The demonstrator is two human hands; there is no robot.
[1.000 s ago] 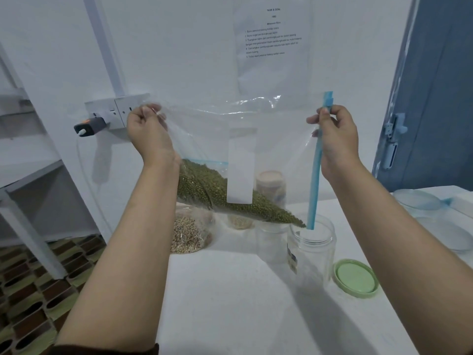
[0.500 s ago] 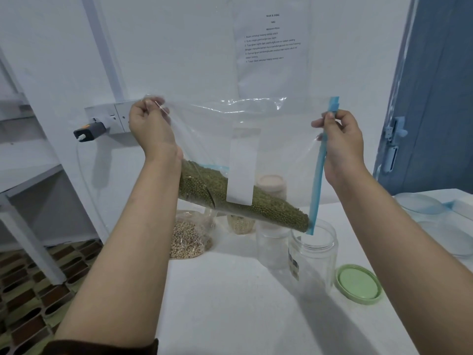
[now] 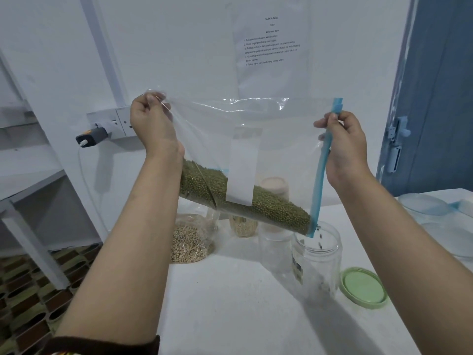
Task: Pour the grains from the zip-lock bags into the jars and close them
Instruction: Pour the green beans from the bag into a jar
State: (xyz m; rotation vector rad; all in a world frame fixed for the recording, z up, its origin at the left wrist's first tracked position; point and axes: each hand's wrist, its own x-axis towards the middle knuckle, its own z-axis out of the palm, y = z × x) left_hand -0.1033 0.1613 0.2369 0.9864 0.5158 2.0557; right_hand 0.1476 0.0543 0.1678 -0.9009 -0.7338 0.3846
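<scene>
A white wall is seen behind a white table, with a printed sheet fixed to it and a double socket holding a plugged-in charger. A blue door is seen at the right, a white shelf unit at the left, and patterned floor tiles below it.

bare table in front, jars crowding behind

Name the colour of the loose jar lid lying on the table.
Pale green lid, seen clearly in the head view.
</scene>
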